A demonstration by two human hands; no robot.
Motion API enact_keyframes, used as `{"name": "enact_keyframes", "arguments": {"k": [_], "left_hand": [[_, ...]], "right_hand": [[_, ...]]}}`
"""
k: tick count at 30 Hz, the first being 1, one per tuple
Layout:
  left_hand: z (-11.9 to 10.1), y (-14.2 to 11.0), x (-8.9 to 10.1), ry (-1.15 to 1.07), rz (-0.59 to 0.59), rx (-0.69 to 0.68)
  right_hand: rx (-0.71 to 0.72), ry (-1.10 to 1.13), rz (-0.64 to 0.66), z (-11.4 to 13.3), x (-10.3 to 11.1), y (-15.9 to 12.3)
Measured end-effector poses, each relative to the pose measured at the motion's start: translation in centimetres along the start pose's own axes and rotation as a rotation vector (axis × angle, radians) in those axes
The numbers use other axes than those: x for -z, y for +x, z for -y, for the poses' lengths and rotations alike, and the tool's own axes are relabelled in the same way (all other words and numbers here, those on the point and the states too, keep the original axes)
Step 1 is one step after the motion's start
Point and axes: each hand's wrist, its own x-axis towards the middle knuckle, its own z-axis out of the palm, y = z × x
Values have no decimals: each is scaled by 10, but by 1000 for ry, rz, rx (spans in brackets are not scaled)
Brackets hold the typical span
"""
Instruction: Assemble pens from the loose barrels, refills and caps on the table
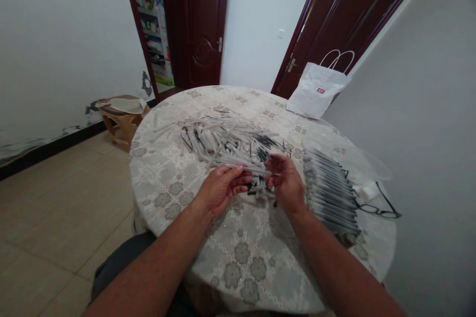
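Observation:
My left hand (222, 187) pinches a translucent pen barrel (253, 169) between thumb and fingers, above the table. At the barrel's right end, my right hand (285, 182) has its fingers closed around that tip; whether a thin refill is also in them is too blurred to tell. Beyond both hands spreads a loose pile of clear pen barrels (215, 139) mixed with dark thin pieces. A bunch of thin black refills (267, 141) lies just past my right hand. Small black and clear parts (259, 187) sit underneath, partly covered by my hands.
Right of my right hand, dark-and-clear pens (329, 193) lie in a neat stacked row. Eyeglasses (379, 212) rest beside them, near a clear plastic bag (368, 163). A white paper bag (316, 90) stands at the back of the round cloth-covered table (241, 257). A stool (122, 121) is left.

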Motion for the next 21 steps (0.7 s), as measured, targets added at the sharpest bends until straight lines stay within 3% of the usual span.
{"name": "enact_keyframes", "arguments": {"k": [4, 7, 10, 13, 15, 21], "left_hand": [[2, -2, -4, 2, 85, 42], [-7, 1, 0, -84, -19, -12], [-23, 4, 8, -186, -142, -70], [-33, 5, 14, -241, -215, -107], [-35, 5, 15, -251, -240, -128], [-25, 6, 14, -192, -218, -197]], "right_hand": [[-78, -152, 260, -6, -8, -5], [-6, -253, 225, 2, -2, -2], [154, -684, 281, 13, 11, 4], [278, -1125, 577, 19, 16, 4], [266, -1334, 720, 19, 12, 0], [228, -1706, 760, 11, -12, -13]]}}
